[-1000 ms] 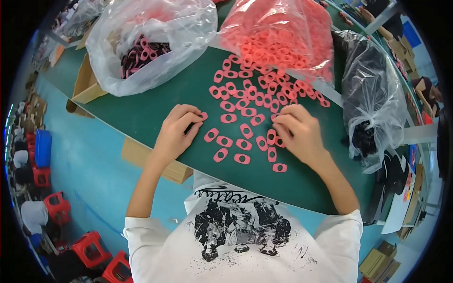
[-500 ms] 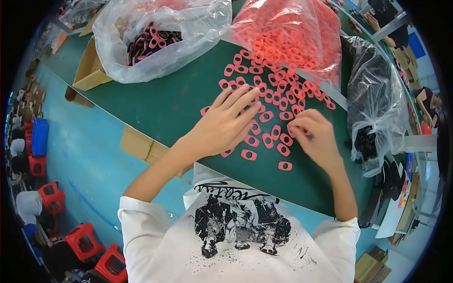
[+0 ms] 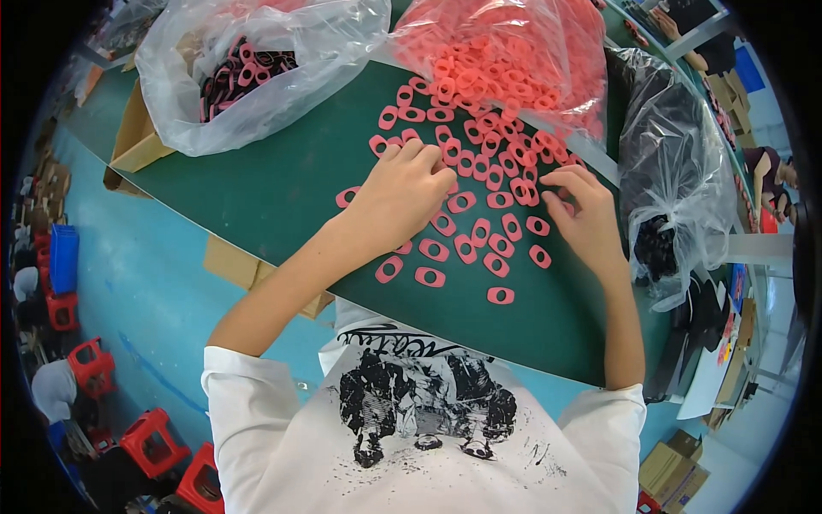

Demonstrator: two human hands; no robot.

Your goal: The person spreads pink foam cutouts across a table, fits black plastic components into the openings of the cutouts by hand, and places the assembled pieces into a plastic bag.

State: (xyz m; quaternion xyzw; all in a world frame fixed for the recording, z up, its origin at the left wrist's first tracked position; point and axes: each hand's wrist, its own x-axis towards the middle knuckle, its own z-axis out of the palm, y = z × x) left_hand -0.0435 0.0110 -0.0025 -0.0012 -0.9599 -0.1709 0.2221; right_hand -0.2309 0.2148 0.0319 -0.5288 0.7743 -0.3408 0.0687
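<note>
Many flat pink rings point(image 3: 461, 202), oval-holed with squared ends, lie scattered over the green table point(image 3: 282, 184). Among them, at the left of the spread, is my left hand point(image 3: 404, 190). Its fingers are curled down and closed over the rings, and their tips hide whatever they hold. My right hand point(image 3: 591, 218) hovers at the spread's right edge, thumb and forefinger apart and curved toward a few rings. A bit of pink shows beside that thumb; whether it is a ring in the hand I cannot tell.
A clear bag point(image 3: 514, 51) spills pink rings at the far side. Far left, an open plastic bag point(image 3: 257, 128) holds black-and-pink parts, beside a cardboard box point(image 3: 141, 137). A tied bag of black pieces point(image 3: 676, 163) stands right. Red stools point(image 3: 154, 441) stand on the blue floor.
My left hand has gone from spread flat over the rings to curled fingers. My right hand has opened its pinch and moved slightly up. The whole view has shifted a little.
</note>
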